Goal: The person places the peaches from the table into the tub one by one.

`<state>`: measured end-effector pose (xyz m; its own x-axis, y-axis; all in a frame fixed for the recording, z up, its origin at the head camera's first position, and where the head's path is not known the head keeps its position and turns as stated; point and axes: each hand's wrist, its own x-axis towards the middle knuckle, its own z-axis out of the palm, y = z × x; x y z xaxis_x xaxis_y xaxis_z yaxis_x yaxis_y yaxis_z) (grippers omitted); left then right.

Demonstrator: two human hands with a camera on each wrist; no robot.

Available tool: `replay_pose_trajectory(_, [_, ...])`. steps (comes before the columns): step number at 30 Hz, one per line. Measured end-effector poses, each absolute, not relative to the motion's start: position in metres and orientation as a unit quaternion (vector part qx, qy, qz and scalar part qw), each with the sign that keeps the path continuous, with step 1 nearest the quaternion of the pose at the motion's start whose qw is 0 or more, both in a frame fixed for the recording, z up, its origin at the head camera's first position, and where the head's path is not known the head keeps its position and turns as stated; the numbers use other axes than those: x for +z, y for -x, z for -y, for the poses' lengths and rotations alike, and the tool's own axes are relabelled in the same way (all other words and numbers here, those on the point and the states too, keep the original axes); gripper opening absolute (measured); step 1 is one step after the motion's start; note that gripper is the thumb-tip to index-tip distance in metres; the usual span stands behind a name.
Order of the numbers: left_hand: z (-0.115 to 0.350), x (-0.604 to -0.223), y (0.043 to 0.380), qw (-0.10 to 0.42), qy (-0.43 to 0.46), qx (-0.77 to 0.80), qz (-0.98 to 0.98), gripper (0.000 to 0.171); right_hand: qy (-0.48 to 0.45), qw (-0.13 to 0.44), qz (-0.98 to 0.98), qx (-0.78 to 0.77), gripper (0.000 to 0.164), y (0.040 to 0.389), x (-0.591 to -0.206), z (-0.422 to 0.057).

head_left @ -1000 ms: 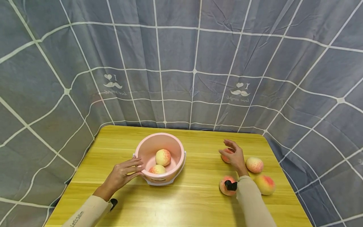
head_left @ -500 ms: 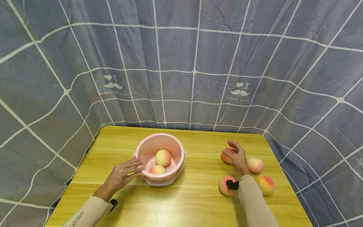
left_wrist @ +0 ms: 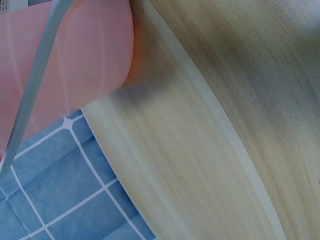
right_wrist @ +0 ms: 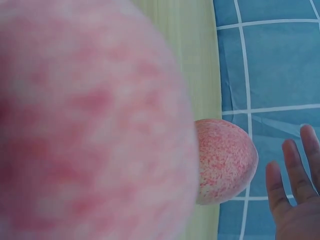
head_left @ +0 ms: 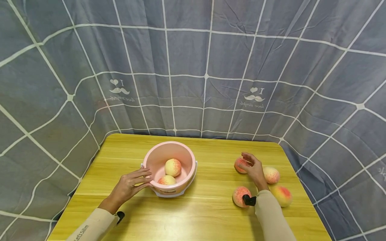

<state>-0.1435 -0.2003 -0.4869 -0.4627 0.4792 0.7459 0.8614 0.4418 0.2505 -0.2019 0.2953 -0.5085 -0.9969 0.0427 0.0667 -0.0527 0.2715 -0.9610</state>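
Note:
My left hand [head_left: 129, 185] holds the left rim of a pink bucket [head_left: 187, 179], its fingers lying over the edge. Two yellow-and-red peaches [head_left: 173, 167] lie inside the bucket. In the left wrist view, the bucket's pink wall [left_wrist: 95, 55] and pale handle [left_wrist: 35, 85] show, but no fingers. On the right, my right hand [head_left: 254, 170] is beside a reddish peach [head_left: 240, 165], its fingers extended and partly covering it. The right wrist view shows a peach [right_wrist: 227, 160] apart from the spread fingers [right_wrist: 298, 175].
Another red-speckled peach [head_left: 239, 196] lies near my right wrist and fills much of the right wrist view. A pale peach [head_left: 271, 175] and a yellow-red one [head_left: 282, 195] lie to its right. A grey checked curtain [head_left: 190, 90] hangs behind the wooden table [head_left: 208, 211].
My right hand has shifted slightly right and toward the near side beside the reddish peach. My left hand and the bucket have stayed in place.

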Motion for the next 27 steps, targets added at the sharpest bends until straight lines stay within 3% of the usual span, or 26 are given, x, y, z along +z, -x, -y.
replay_pose_trajectory(13, [0.202, -0.487, 0.144, 0.300, 0.418, -0.313, 0.798, 0.034, -0.022, -0.034, 0.790, 0.611, 0.058, 0.164, -0.515, -0.296])
replay_pose_trajectory(27, [0.200, -0.485, 0.143, 0.312, 0.422, -0.315, 0.791, 0.032, -0.108, -0.041, 0.793, 0.598, 0.054, 0.131, -0.542, -0.301])
